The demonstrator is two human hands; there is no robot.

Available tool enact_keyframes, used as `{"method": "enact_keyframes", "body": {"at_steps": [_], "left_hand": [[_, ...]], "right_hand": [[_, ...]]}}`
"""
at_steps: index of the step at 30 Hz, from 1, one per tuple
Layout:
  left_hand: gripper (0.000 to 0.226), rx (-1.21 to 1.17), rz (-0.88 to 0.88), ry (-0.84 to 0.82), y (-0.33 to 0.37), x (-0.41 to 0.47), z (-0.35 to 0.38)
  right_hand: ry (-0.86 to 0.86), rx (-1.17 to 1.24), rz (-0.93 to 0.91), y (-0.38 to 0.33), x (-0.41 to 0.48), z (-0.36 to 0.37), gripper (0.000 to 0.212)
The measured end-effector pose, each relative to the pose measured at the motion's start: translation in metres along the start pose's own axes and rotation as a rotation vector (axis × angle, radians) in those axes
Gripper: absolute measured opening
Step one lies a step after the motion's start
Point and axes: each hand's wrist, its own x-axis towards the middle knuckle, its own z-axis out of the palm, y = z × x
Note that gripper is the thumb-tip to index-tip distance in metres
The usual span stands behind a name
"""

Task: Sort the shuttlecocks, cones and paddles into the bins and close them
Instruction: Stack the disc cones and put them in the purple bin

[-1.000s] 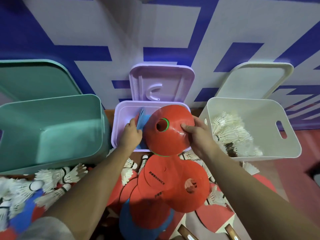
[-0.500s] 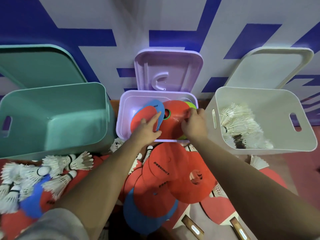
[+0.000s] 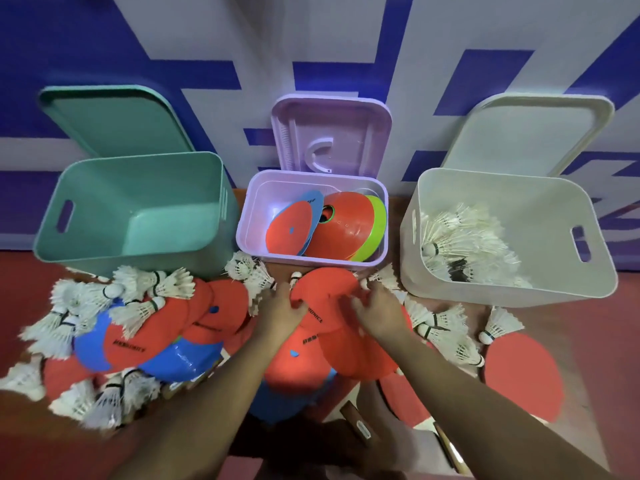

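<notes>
A pile of flat red cones [image 3: 325, 299] lies on the floor in front of the purple bin [image 3: 243, 233]. My left hand [image 3: 277, 311] pinches the left edge of the top red cone. My right hand [image 3: 379, 313] rests on the same pile with its fingers spread; both hands are blurred. In the purple bin lean red cones [image 3: 343, 230], a blue cone [image 3: 311, 202] and a green cone [image 3: 376, 223]. The white bin [image 3: 519, 294] holds shuttlecocks [image 3: 460, 244]. The teal bin [image 3: 131, 209] is bare inside. A red paddle [image 3: 523, 372] lies at the right.
Loose shuttlecocks [image 3: 86, 299] and blue cones [image 3: 173, 358] cover the floor at the left, and more shuttlecocks [image 3: 440, 327] lie at the right. The teal lid [image 3: 114, 123], purple lid [image 3: 332, 133] and white lid [image 3: 526, 133] lean on the wall. Wooden paddle handles [image 3: 360, 427] lie near me.
Both hands left the cones in the purple bin and drew back to the floor pile. The red cone from my right hand now leans inside the bin.
</notes>
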Motion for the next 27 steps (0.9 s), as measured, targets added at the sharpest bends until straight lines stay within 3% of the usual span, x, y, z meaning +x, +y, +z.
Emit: {"method": "enact_keyframes", "body": {"at_steps": [2,4,6,8,13,16,18,23,27], "left_hand": [[0.049,-0.03,-0.124,-0.081,-0.002,-0.001,0.009],[0.056,-0.083,-0.166,-0.057,-0.001,0.002,0.014],[0.058,-0.178,-0.201,-0.017,0.003,0.001,0.013],[0.055,-0.313,-0.206,0.01,0.006,-0.003,0.012],[0.029,-0.584,-0.125,0.064,0.014,-0.016,-0.002],[0.029,-0.837,-0.146,0.052,0.013,-0.029,-0.01],[0.025,-0.767,-0.153,-0.002,0.011,-0.04,-0.006],[0.021,-0.2,-0.124,-0.045,0.004,-0.058,0.026],[0.058,-0.025,-0.285,-0.019,-0.006,-0.055,0.038]], "right_hand": [[-0.075,0.028,0.03,-0.004,0.004,0.002,0.051],[-0.132,0.123,0.066,0.007,0.019,0.012,0.058],[-0.141,0.268,0.061,0.009,0.022,0.015,0.049],[-0.099,0.402,0.014,-0.002,0.01,0.004,0.027],[-0.101,0.621,-0.007,-0.006,-0.001,-0.013,0.023],[-0.141,0.674,0.033,0.004,-0.009,-0.027,0.016],[-0.157,0.61,0.043,0.016,-0.015,-0.035,0.011],[-0.147,0.339,0.094,0.054,-0.017,-0.023,0.01],[-0.139,0.334,0.058,0.067,-0.016,-0.012,0.007]]}}
